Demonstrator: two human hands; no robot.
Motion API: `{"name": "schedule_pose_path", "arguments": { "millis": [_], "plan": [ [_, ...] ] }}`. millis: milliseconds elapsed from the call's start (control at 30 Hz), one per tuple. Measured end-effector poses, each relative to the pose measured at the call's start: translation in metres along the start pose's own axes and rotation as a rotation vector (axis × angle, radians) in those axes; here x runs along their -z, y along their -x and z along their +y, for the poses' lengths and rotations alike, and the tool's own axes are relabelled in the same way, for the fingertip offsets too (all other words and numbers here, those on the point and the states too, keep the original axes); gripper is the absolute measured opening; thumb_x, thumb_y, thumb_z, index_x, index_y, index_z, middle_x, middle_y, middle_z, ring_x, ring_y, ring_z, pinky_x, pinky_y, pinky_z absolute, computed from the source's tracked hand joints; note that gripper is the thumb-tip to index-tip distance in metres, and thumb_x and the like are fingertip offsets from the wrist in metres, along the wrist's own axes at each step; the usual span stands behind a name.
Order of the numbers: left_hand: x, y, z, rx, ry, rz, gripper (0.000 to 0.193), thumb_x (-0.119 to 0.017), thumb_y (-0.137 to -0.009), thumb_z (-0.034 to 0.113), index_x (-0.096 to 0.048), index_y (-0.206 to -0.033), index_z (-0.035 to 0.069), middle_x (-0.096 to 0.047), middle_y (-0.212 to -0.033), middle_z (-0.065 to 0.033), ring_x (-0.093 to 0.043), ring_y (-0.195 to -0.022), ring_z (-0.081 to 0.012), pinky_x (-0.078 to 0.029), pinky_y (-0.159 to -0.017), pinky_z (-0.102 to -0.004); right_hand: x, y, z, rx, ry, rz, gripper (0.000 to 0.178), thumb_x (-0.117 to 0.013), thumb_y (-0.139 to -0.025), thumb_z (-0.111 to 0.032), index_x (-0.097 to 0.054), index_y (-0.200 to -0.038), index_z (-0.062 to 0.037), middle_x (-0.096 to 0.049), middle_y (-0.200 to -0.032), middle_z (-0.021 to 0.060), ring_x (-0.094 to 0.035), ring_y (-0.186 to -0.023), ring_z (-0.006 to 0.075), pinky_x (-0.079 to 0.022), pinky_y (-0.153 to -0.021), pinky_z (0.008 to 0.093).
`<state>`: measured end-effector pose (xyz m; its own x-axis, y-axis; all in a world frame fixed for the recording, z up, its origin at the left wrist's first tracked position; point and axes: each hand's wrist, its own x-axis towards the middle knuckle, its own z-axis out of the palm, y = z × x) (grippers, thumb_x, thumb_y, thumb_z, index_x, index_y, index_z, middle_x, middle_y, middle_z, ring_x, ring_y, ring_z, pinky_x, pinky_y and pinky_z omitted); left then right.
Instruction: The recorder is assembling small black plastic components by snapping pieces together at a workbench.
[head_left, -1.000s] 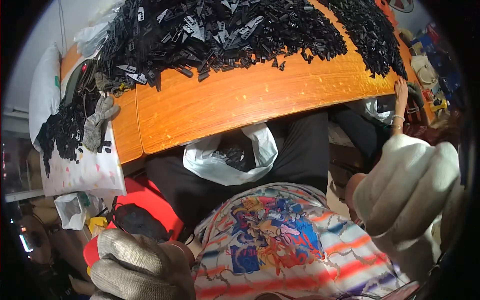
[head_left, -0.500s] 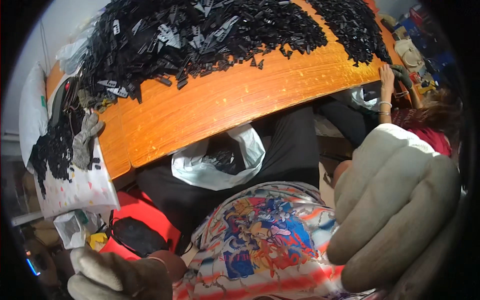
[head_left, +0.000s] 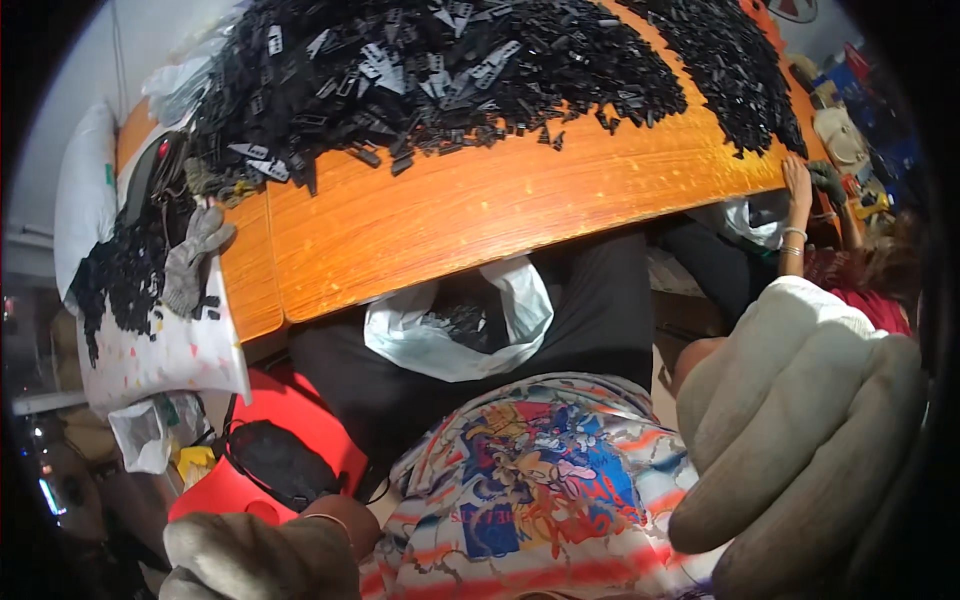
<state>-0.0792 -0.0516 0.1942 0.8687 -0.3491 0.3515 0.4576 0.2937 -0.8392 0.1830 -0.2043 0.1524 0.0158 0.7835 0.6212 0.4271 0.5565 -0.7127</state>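
Up top, an orange tabletop carries black pieces; a white bag gapes at centre. Your left hand, lower left, and right hand, lower right, curl; their grip I cannot tell.

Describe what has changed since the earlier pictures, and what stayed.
The left gloved hand has dropped lower in view, uncovering more of the red seat; the right gloved hand sits lower too. No grasp or release shows. The heaped black pieces and white bag stayed.
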Motion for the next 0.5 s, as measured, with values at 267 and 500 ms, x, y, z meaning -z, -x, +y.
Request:
{"name": "schedule_pose_path", "arguments": {
  "millis": [267, 500],
  "plan": [
    [0.004, -0.009, 0.006, 0.210, 0.582, 0.045, 0.032, -0.039, -0.098, 0.017, -0.043, -0.066, 0.019, -0.040, -0.059, 0.0059, -0.044, -0.052, -0.0102, -0.034, -0.055, -0.0282, -0.016, -0.009, 0.016, 0.016, 0.018, 0.046, 0.021, -0.065, -0.087, -0.012, -0.066, -0.107, -0.0053, -0.065, -0.081, 0.0130, -0.063, -0.063, 0.0202, -0.051, -0.052, 0.0309],
    [0.009, -0.012, 0.012, 0.466, 1.200, 0.120, 0.031, -0.038, -0.097, 0.016, -0.039, -0.066, 0.019, -0.037, -0.058, 0.0064, -0.040, -0.051, -0.0100, -0.031, -0.054, -0.0276, -0.025, -0.008, 0.022, -0.003, 0.078, 0.105, 0.021, -0.064, -0.088, -0.012, -0.066, -0.107, -0.0039, -0.065, -0.081, 0.0131, -0.063, -0.064, 0.0201, -0.051, -0.053, 0.0311]
  ]
}}
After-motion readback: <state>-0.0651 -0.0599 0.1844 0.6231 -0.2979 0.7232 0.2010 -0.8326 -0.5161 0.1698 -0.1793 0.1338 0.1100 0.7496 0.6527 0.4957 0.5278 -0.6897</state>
